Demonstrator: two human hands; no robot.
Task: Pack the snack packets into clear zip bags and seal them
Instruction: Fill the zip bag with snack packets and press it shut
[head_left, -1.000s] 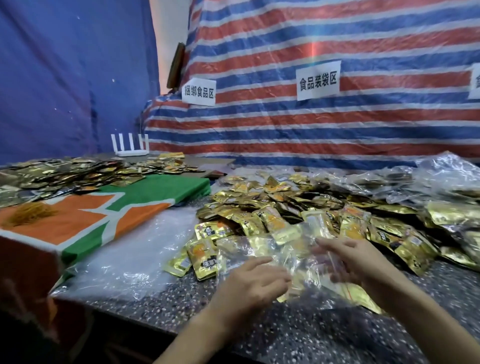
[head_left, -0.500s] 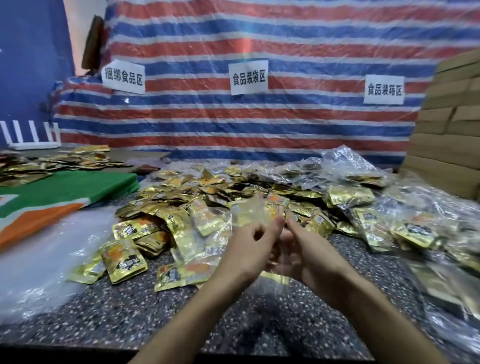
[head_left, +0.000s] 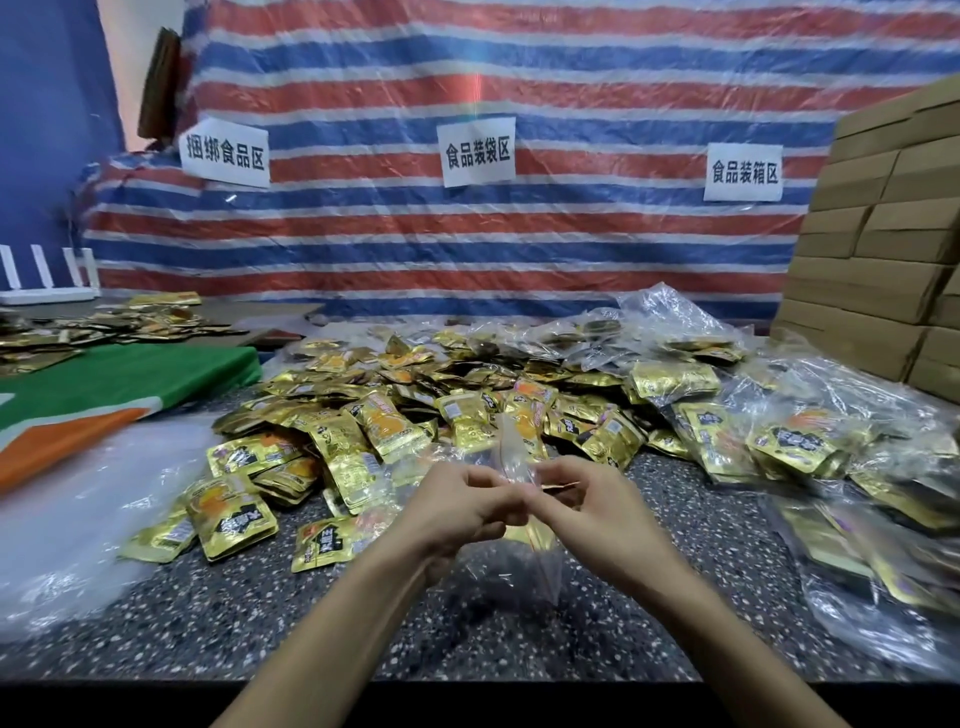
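Backdrop: striped tarp (head_left: 467, 249) behind your speckled table (head_left: 519, 639).
Packets: snack packets (head_left: 467, 395) heaped at 12 o'clock.
Hands: your left hand (head_left: 457, 499) and right hand (head_left: 582, 499) pinch the zip bag (head_left: 514, 571), hanging toward 6 o'clock.
Change: hands, apart before, now meet; probably you're working the zip.

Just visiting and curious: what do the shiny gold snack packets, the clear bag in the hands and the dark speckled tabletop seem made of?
Shiny gold snack packets: probably metallised foil film, mirror-glossy and creased.
Clear zip bag: thin plastic, see-through, crinkling with glints.
Dark speckled tabletop: likely terrazzo or stone composite, pale chips in matte grey.
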